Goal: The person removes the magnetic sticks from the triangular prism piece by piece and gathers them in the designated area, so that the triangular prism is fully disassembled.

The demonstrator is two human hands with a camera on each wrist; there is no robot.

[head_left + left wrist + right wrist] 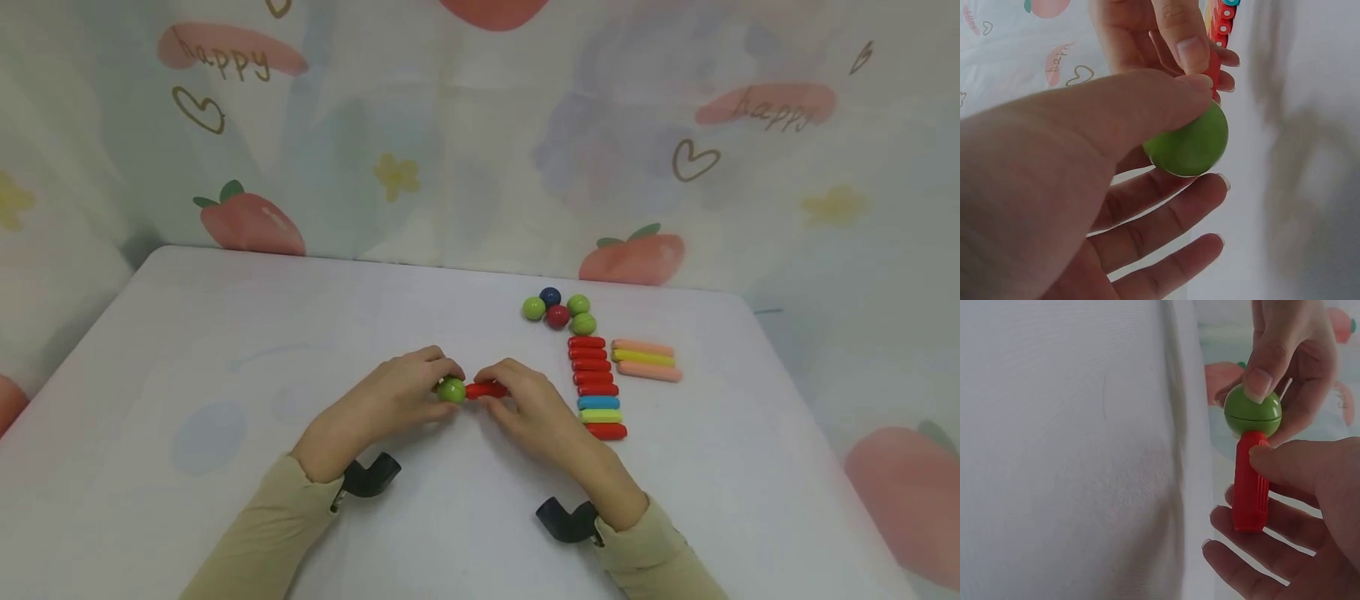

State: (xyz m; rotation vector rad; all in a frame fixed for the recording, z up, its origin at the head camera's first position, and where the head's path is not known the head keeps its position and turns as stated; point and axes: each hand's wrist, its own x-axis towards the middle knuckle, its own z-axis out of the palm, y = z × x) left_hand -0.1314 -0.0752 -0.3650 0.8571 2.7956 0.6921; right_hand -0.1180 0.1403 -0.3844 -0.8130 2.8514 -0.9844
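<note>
Between thumb and fingers my left hand (401, 389) pinches a green ball (452, 390), which has a thin seam round its middle in the right wrist view. Facing it, my right hand (536, 411) pinches a short red stick (1249, 487) with ridges along one side. The stick's end meets the ball, so the two stand in one line. In the left wrist view the green ball (1194, 142) covers much of the stick, and the lower fingers of my left hand are spread beneath it.
Right of my hands lies a column of red sticks (592, 365) with a blue stick (598, 402) and a lime stick (600, 416) among them. Beside it are two peach sticks (649, 372) and a yellow stick (643, 357). Green, red and blue balls (557, 317) cluster behind on the white table (187, 350).
</note>
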